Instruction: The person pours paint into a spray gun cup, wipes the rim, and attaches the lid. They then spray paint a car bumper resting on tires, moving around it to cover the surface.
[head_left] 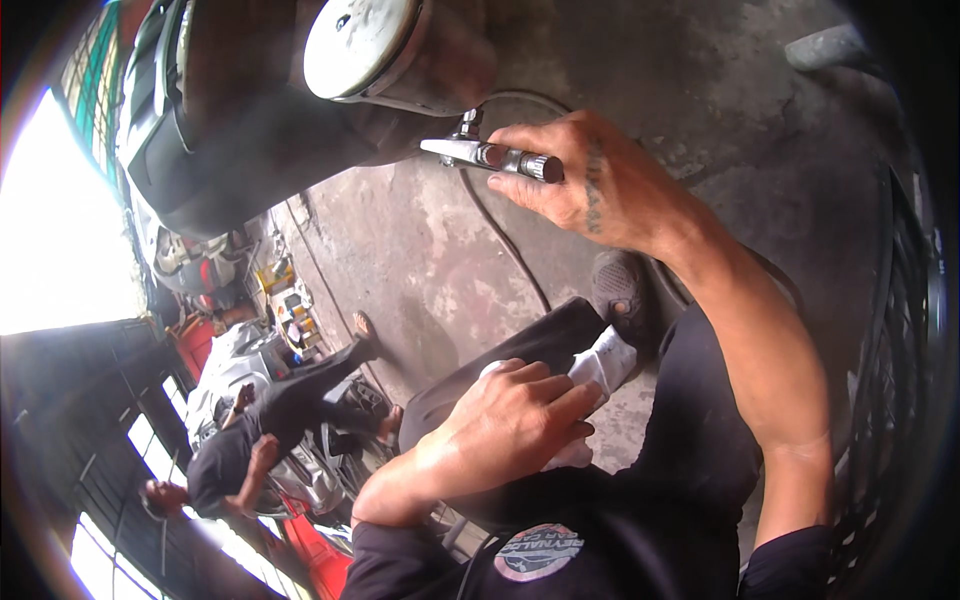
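- Holding a small metal airbrush (490, 156) in our right hand (590, 185), we pinch its barrel between thumb and fingers, nozzle aimed at the dark grey panel (250, 130) just ahead; a thin hose (505, 240) trails down from it.
- Our left hand (510, 425) rests on our knee, fingers closed over a white cloth (605, 362).
- We judge the spraying to be underway (no wet coat is discernible on the panel), with wiping not yet started.
- Another person (250, 440) crouches well apart, at left.
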